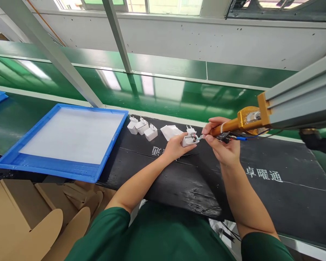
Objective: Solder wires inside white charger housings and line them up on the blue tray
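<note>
My left hand (176, 146) is closed around a small white plug housing (190, 140), whose open side shows wires and a part with pins. Close on its right, my right hand (225, 145) pinches a small pale piece at the end of a thin light-coloured lead, beside the orange tool (228, 126). To the left on the black mat (157, 174), several white plug housings (151, 132) stand together. A white sheet or bag (170, 132) lies just behind my left hand.
A blue tray (57, 173) with a white liner lies at the left. Cardboard pieces (21, 217) stand below it. A grey metal arm (301, 96) carries the orange tool from the right. Green surfaces (163, 92) and a slanted post (57, 58) lie beyond the mat.
</note>
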`<state>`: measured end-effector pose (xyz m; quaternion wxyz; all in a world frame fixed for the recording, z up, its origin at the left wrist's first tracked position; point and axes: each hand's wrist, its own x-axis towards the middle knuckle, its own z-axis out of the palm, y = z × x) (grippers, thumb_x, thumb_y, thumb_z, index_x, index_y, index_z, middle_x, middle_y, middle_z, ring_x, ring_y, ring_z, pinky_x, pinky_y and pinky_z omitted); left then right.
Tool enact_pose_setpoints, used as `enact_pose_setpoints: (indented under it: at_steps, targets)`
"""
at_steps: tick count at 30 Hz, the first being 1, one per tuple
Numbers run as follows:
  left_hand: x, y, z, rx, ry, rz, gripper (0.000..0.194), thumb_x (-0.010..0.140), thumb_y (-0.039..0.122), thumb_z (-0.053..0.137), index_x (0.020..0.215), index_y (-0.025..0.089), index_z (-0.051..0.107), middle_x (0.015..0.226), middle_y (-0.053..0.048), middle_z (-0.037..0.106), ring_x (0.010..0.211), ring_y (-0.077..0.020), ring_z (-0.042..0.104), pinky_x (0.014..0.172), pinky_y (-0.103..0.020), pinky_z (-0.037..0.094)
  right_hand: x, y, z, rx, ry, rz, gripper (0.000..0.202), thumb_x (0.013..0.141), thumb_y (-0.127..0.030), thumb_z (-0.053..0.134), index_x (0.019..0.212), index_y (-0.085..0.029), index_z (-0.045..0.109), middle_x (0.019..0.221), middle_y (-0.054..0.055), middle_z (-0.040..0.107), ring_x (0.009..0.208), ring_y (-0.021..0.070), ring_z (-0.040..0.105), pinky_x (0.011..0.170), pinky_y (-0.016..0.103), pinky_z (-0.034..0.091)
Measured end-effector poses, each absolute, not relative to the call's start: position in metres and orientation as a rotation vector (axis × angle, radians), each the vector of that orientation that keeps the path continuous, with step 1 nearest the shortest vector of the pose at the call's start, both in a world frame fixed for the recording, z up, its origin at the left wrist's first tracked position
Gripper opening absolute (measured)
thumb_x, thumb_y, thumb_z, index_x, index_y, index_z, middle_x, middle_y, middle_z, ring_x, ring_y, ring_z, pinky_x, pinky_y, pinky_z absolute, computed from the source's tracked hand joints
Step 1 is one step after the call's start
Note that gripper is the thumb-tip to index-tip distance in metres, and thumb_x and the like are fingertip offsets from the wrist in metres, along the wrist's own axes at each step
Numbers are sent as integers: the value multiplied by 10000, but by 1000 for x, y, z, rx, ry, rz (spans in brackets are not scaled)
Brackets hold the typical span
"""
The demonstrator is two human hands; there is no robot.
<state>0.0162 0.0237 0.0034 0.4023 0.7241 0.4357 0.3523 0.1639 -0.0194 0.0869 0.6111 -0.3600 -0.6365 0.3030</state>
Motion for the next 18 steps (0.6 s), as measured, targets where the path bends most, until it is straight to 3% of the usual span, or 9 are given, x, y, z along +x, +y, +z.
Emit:
enact_pose_setpoints:
  at_steps: [10,18]
  targets:
    - [18,24,3,1705,1056,880,419,752,391,761,1123,218,674,935,-5,735,838,-186,672,767,-265,503,162,-23,92,-791,-1496,725,427,771,-349,751,1160,-359,576,869,12,542,758,187,532,665,372,504]
    - [29,18,-11,1607,939,852,401,697,381,796,1003,171,646,876,-14,708,835,-197,653,766,-281,505,156,-32,87,-799,-1458,766,469,756,-384,759,1177,-337,558,858,22,550,776,208,562,676,403,534]
